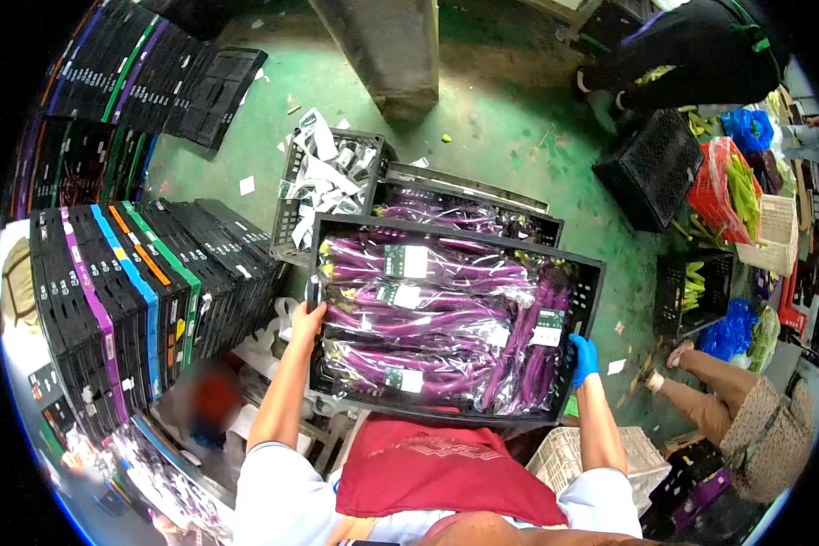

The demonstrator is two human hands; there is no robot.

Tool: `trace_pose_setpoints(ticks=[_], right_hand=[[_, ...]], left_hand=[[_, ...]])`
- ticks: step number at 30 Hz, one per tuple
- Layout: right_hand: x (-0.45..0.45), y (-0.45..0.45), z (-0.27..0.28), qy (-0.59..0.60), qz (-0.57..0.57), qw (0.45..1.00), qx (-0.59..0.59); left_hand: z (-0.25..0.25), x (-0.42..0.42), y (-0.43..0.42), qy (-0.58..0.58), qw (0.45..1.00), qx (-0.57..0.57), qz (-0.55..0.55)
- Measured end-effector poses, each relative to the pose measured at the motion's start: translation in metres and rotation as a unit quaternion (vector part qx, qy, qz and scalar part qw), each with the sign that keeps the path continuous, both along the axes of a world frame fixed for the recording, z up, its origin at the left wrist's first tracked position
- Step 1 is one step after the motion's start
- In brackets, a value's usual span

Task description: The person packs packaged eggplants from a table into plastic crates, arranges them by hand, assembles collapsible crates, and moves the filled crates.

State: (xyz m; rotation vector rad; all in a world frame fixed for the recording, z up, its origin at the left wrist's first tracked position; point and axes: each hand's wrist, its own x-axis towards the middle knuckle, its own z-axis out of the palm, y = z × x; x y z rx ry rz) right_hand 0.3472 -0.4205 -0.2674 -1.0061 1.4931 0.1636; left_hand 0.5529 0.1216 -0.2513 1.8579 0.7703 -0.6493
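Note:
Between my two hands is a black plastic crate [346, 402], held in front of my red apron. Several clear-wrapped packs of long purple eggplants [419, 323] with white and green labels fill it. My bare left hand [308, 325] grips the crate's left side, with part of its fingers hidden behind the wall. On the right side my right hand [583, 360], in a blue glove, is closed on the crate's edge. Just beyond it sits another black crate [555, 227] of wrapped eggplants, partly covered by the held one.
Black folded crates [146, 300] with coloured stripes are stacked at left. A crate of crumpled white labels [332, 173] stands ahead, near a pillar [382, 55]. At right are a red basket [714, 200], a tipped black crate [646, 173] and two people. A white basket [642, 455] is beside me.

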Motion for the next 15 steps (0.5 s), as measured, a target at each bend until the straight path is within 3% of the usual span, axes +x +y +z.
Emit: trace_pose_setpoints(ticks=[4,6,10,15], right_hand=[[0.007,0.003,0.023,-0.003,0.031,0.999,-0.020],[-0.008,-0.007,0.001,0.010,0.093,0.995,-0.023],[0.008,0.005,0.029,-0.014,0.065,0.997,0.049],[0.020,-0.009,-0.016,-0.009,0.209,0.976,-0.057]], left_hand=[[0.014,-0.009,0.000,0.007,1.000,-0.017,0.006],[0.012,-0.014,0.005,0.000,1.000,-0.015,0.017],[0.000,-0.025,0.022,0.005,1.000,0.001,-0.029],[-0.028,-0.035,0.040,0.008,0.999,-0.002,-0.032]])
